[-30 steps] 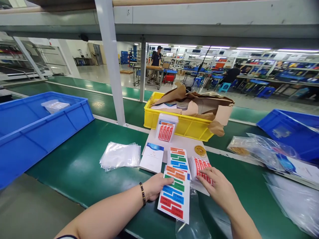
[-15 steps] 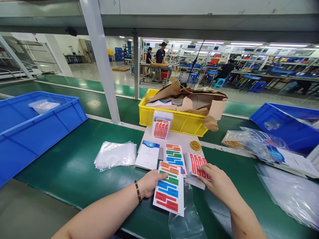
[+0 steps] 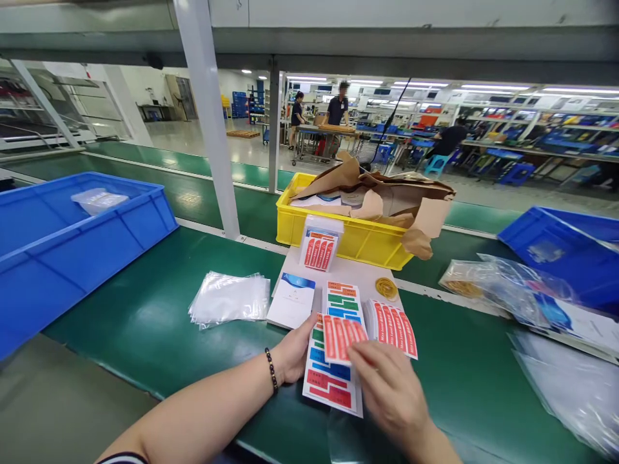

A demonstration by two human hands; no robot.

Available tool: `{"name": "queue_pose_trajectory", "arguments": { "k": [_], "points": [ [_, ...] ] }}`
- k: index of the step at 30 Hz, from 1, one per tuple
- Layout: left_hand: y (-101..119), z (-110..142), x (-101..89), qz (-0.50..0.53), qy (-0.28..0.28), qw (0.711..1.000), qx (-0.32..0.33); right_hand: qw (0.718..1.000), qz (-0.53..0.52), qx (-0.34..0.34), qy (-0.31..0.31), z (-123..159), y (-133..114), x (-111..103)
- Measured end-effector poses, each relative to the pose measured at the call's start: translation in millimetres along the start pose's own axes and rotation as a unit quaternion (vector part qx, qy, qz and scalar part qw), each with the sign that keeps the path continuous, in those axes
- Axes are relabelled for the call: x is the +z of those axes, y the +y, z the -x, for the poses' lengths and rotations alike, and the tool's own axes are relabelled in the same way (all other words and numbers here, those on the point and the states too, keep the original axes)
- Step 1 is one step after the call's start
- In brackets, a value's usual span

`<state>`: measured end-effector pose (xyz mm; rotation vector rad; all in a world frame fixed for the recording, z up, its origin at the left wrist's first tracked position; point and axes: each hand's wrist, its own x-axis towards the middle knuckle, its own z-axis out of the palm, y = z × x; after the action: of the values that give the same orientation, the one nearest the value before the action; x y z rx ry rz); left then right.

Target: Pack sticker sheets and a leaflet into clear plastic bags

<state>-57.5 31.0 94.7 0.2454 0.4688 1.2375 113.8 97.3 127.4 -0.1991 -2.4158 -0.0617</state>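
Note:
My left hand point(image 3: 293, 353) grips the left edge of a white sticker sheet point(image 3: 331, 393) printed with orange, green, blue and red labels. My right hand point(image 3: 394, 386) pinches a red-and-white label sheet point(image 3: 342, 338), slightly blurred, over that colored sheet. Just right of it lies a fanned stack of red label sheets point(image 3: 395, 327). Behind the held sheets is a stack of colored sticker sheets point(image 3: 343, 298). A white booklet point(image 3: 291, 299) with a blue top lies left of them. Under my hands, a clear plastic bag point(image 3: 343, 435) is partly hidden.
Clear bags point(image 3: 229, 299) lie at left. A yellow crate point(image 3: 338, 237) with brown paper stands behind a packed bag point(image 3: 321, 248) and rubber bands point(image 3: 387, 288). Blue bins point(image 3: 87, 245) flank the green bench; more plastic bags point(image 3: 570, 386) lie at right. People stand far back.
My right hand has moved left from the red stack, carrying one red label sheet over the colored sheet. My left hand keeps its grip. The camera view has shifted slightly.

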Motion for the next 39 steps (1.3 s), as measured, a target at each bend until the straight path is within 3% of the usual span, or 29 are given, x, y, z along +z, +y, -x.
{"name": "queue_pose_trajectory", "arguments": {
  "k": [2, 4, 7, 16, 18, 21, 23, 25, 29, 35, 37, 39],
  "points": [
    [0.7, 0.5, 1.2, 0.001, -0.015, 1.000, 0.000, 0.997, -0.031, -0.035, -0.061, -4.7, -17.2, 4.5],
    [0.2, 1.2, 0.1, -0.022, 0.009, 1.000, 0.006, 0.993, -0.053, -0.041, -0.100, -7.0, -24.7, 6.1],
    [-1.7, 2.5, -2.7, -0.068, 0.050, 0.996, 0.023, 0.986, -0.089, -0.028, -0.141, -9.1, -23.8, 2.9],
    [-0.9, 5.1, -0.3, -0.114, 0.066, 0.990, 0.047, 0.953, -0.189, 0.027, -0.234, -15.3, -16.4, -15.6],
    [-1.9, 6.0, 2.8, -0.128, 0.065, 0.988, 0.054, 0.948, -0.228, 0.072, -0.209, -11.3, -10.3, -14.7],
    [-8.0, 11.0, 8.7, -0.159, 0.054, 0.984, 0.056, 0.928, -0.256, 0.256, -0.084, -2.8, -2.8, -8.6],
    [-12.1, 15.2, 9.7, -0.207, 0.072, 0.975, 0.046, 0.865, -0.289, 0.409, -0.037, 1.6, -0.4, -2.1],
    [-13.6, 17.4, 7.1, -0.257, 0.097, 0.962, 0.012, 0.801, -0.344, 0.488, -0.045, 4.1, 1.2, 6.2],
    [-13.5, 16.1, 2.4, -0.333, 0.129, 0.933, -0.048, 0.763, -0.390, 0.511, -0.070, 8.6, 1.2, 21.6],
    [-17.5, 17.0, 10.5, -0.323, 0.221, 0.916, -0.085, 0.714, -0.450, 0.525, -0.112, 13.9, -7.4, 23.6],
    [-17.6, 16.6, 7.8, -0.309, 0.242, 0.914, -0.103, 0.714, -0.451, 0.523, -0.117, 13.1, -8.2, 20.1],
    [-17.6, 16.5, 1.1, -0.298, 0.252, 0.912, -0.128, 0.731, -0.425, 0.523, -0.104, 11.5, -7.7, 16.7]
  ]
}}
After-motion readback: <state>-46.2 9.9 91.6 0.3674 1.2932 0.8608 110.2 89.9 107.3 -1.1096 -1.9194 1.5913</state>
